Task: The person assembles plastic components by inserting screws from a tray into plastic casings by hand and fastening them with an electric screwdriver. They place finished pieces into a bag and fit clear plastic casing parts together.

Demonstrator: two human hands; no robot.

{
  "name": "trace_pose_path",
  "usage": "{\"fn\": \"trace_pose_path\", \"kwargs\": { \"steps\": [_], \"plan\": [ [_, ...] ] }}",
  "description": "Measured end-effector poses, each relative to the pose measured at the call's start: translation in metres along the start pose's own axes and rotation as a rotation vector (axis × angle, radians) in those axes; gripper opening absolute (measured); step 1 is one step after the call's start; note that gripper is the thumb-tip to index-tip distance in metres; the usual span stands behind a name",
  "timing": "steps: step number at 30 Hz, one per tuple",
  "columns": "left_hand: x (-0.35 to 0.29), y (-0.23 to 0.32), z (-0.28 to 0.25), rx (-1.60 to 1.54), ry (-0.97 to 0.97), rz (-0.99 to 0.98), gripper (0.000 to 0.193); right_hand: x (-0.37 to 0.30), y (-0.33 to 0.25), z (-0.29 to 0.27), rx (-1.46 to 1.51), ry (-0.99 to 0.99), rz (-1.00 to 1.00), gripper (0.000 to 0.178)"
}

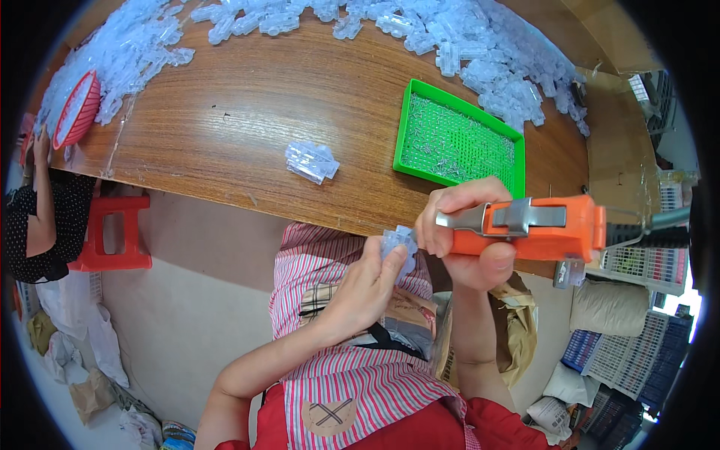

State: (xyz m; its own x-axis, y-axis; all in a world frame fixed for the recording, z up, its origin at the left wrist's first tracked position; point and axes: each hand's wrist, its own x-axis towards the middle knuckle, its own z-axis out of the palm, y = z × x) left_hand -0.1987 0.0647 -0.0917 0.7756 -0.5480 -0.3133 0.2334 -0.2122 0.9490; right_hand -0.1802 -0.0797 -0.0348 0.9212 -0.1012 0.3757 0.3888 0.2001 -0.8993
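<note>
My left hand (pixel 364 289) pinches a clear plastic part (pixel 397 246) just off the table's front edge, above my lap. In my right hand (pixel 472 268) is an orange electric screwdriver (pixel 559 238) with a metal lever on its side, lying level. Its front end points left at the clear part; my fingers hide the tip, so whether it touches a screw cannot be seen. Past my right hand lies a green tray (pixel 402 127) strewn with small metal screws (pixel 450 142). A few clear parts (pixel 311 161) lie together on the wooden table (pixel 247 127).
Heaps of clear plastic parts (pixel 487 56) line the table's far side. At far left, another person's hand (pixel 40 146) is near a red basket (pixel 88 112), with a red stool (pixel 124 236) below. A cable (pixel 667 220) runs right from the screwdriver. Crates (pixel 630 352) and sacks stand at right.
</note>
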Motion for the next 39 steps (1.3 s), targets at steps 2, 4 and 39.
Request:
{"fn": "trace_pose_path", "kwargs": {
  "steps": [2, 4, 39],
  "plan": [
    [0.001, -0.006, 0.003, 0.021, -0.012, -0.070, 0.039, 0.006, -0.013, -0.003, -0.016, -0.148, 0.086, 0.069],
    [0.007, -0.018, 0.005, 0.041, 0.039, 0.017, 0.043, 0.010, -0.016, -0.006, -0.012, -0.194, 0.058, 0.068],
    [0.002, -0.031, 0.010, -0.153, 0.108, -0.054, 0.034, -0.020, 0.021, 0.001, -0.172, -0.073, 0.070, 0.065]
  ]
}}
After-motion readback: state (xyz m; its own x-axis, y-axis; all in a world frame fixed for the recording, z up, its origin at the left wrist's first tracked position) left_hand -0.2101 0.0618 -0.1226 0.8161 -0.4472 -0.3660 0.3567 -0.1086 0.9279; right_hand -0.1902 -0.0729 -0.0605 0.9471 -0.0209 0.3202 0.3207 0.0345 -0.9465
